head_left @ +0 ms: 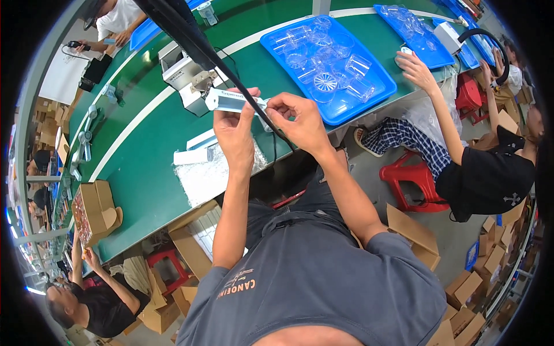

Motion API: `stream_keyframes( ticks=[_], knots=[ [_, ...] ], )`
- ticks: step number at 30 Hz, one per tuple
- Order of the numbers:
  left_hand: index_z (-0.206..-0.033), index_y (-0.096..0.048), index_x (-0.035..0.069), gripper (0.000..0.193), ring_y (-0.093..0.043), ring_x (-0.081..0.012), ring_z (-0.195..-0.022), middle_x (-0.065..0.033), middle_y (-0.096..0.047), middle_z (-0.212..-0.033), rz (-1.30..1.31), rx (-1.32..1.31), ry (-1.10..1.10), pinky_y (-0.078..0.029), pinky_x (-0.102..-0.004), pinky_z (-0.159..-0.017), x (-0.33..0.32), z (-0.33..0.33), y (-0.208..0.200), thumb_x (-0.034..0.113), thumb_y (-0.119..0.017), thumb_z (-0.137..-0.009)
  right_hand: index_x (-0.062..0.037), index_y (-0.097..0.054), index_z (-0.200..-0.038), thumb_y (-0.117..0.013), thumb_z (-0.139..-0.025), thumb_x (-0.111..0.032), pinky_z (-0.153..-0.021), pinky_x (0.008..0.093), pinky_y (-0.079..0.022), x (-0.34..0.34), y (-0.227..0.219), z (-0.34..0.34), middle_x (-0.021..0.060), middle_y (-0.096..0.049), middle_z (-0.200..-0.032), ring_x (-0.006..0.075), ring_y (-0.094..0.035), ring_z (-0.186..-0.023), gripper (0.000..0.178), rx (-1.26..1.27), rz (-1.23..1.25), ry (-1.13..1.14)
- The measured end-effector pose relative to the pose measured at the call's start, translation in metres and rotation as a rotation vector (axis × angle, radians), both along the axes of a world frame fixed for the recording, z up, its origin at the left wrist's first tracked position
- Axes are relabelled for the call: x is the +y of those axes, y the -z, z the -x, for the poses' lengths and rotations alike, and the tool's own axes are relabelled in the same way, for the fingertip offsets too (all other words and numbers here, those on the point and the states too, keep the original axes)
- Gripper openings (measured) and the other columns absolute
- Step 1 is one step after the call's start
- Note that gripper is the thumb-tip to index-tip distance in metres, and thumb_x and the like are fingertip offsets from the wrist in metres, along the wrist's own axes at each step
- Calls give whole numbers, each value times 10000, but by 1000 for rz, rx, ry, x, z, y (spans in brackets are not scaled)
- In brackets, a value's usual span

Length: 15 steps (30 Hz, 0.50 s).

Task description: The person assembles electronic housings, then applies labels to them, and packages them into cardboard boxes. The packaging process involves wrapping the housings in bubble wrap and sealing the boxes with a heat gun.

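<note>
My left hand (235, 132) is closed around a white and pale blue plastic part (226, 100), long and narrow, with dark print on its side. The part is held up above the green bench, close to a grey and white bench machine (193, 86). Just right of it, my right hand (303, 124) has its thumb and fingers pinched together near the part's right end. What those fingers grip is too small to make out. A dark bar (231, 69) slants across in front and hides some of the part and of the fingertips.
White pieces (193, 157) lie on bubble wrap (202, 181) at the bench edge. To the right, a blue tray (340, 115) holds clear plastic pieces (326, 82). A co-worker's hand (415, 70) rests by another tray. Red stool (398, 176) and open cartons (412, 236) stand around me.
</note>
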<state>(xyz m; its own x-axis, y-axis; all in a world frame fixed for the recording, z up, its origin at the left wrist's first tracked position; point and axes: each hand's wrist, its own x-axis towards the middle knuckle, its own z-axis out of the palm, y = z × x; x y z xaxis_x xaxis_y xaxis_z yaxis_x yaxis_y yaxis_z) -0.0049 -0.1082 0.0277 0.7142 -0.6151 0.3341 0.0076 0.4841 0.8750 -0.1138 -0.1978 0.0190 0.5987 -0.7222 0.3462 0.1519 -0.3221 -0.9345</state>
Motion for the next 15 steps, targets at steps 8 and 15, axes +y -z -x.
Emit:
stream_keyframes(
  ticks=[8,15],
  knots=[
    [-1319,-506,-23,343,-628,-192,-872,-128,-667,-984,144,462,123,-518,-339,-844,9,-13,-3,196,-577,-1064,11,-715,-909,-704,-887,-28,-548,252,-433,0,-3,9,38,-657,-773,79,-547,-597,46,6,78,-84],
    [-1264,-593,59,352,-520,-42,-705,-61,-671,-920,-371,-58,121,-364,-202,-604,37,-34,-33,215,-717,-974,-8,-741,-960,-705,-900,-33,-583,233,-477,-5,9,3,57,-723,-878,92,-625,-665,74,-38,25,71]
  ],
)
